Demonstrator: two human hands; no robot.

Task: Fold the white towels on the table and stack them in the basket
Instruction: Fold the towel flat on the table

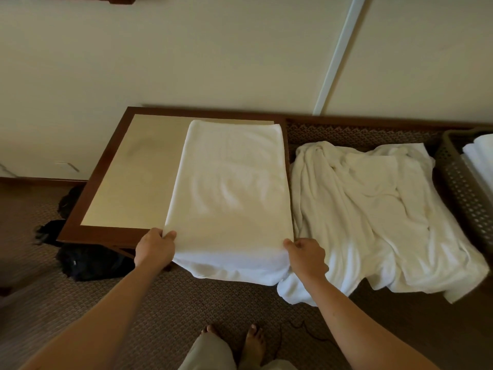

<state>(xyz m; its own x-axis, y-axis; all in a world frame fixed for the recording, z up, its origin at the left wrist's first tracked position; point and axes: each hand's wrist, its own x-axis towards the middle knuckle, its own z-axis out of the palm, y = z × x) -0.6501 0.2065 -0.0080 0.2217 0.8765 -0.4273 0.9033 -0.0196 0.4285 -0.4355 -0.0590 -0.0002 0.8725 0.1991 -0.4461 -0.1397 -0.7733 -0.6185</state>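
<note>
Towel (229,182) half folded, flat on counter (106,166), near edge draping over. Left hand (154,249) and right hand (306,256) each pinching one near corner. Beyond right grip, loose heap of unfolded towels (373,209); farther right, basket (461,182) already holding folded towels (480,153). Roughly midway, judging by heap left.

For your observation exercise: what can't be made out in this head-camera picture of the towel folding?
- Basket: cut off by the right edge; its towel count is unknowable.
- Crumpled towels: bunched, number unclear.
- Dark item on the floor: partly under the table, unidentifiable.
- Left hand fingers: hidden under the folded towel.
</note>
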